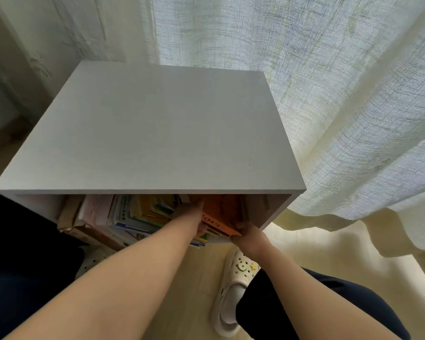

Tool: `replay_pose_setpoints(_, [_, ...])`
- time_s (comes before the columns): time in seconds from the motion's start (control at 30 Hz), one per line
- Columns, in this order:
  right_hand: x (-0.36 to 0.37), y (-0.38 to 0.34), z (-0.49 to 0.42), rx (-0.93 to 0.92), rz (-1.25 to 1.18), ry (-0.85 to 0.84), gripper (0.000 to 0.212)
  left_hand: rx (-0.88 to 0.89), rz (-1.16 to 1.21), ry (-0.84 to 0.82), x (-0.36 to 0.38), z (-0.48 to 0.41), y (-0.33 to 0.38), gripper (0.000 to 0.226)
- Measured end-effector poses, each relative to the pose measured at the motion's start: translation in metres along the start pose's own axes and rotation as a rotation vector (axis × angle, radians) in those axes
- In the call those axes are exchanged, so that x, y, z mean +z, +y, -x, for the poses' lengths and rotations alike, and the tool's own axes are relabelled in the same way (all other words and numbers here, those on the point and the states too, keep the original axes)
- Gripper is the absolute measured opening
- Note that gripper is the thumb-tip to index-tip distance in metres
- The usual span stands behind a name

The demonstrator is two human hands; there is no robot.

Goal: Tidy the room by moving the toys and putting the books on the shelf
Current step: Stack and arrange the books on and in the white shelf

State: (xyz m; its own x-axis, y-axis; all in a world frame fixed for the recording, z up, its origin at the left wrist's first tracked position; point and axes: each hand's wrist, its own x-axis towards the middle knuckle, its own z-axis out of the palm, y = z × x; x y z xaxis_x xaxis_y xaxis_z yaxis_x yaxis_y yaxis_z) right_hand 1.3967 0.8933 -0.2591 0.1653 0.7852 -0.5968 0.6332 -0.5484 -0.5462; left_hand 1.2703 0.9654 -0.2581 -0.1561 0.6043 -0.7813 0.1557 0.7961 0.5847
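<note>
From the head camera, looking down over the person's arms, a low white shelf (152, 133) stands against a pale curtain (329, 94). Its open compartment faces the person and holds a leaning row of books (133, 214).

The orange book (221, 214) is at the right end of that row. It is partly inside the compartment, and its near edge juts out past the shelf's front. Its long axis runs from the person back into the opening, so I'd judge the coming move to be a straight push away from the body.

The right hand (249, 238) is the nearer one. It sits at the book's near lower corner, with its grip pinched around that corner. The left hand (193, 217) reaches in just left of the orange book, between it and the neighbouring books. It seems to be holding a gap open, but its fingers vanish under the shelf's top panel, so I cannot tell whether that grip is spread or curled.

Below, a white slipper (233, 285) with small charms rests on the light floor (194, 278) beside dark trouser legs.
</note>
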Motion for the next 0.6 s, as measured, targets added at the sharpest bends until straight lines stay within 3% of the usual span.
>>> replay_pose_setpoints(0.2, [0.0, 0.004, -0.001, 0.016, -0.038, 0.01, 0.049, 0.071, 0.014, 0.071, -0.001, -0.003, -0.005, 0.012])
replay_pose_setpoints(0.4, [0.006, 0.001, 0.003, -0.002, 0.0, 0.019, 0.043, 0.392, -0.237, 0.059, -0.016, 0.015, -0.027, 0.012])
replay_pose_setpoints(0.6, [0.006, -0.016, 0.028, -0.062, -0.015, 0.055, 0.036, 0.627, -0.16, 0.106, -0.046, 0.055, -0.028, 0.015])
